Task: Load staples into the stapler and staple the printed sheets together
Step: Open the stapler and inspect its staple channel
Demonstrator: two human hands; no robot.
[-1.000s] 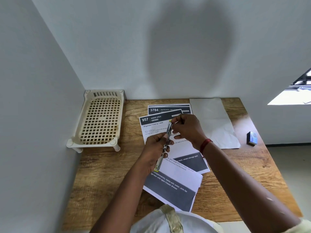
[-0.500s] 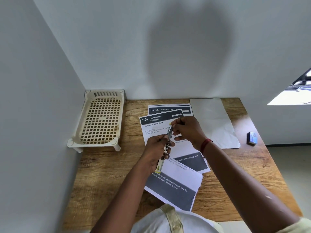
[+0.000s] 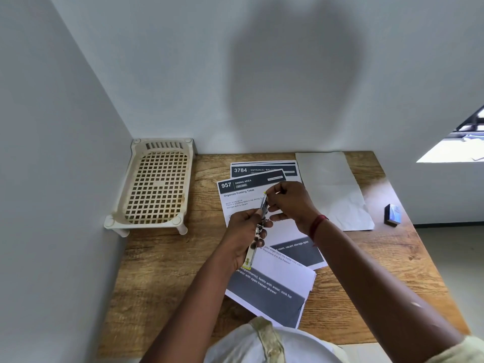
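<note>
Held above the printed sheets [image 3: 275,286] on the surface [image 3: 162,271], the stapler [image 3: 263,204] sits gripped in the left hand [image 3: 242,233] while the fingers [image 3: 275,191] of the right hand [image 3: 292,204] pinch at its far tip — perhaps a staple strip, too small to tell — so hold the channel steady and feed straight.

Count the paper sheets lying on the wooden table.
4: the white printed sheet headed 3784 at the back, the printed sheet headed 957 overlapping it, a printed sheet nearest the person, and a blank white sheet on the right. More may lie hidden underneath.
</note>
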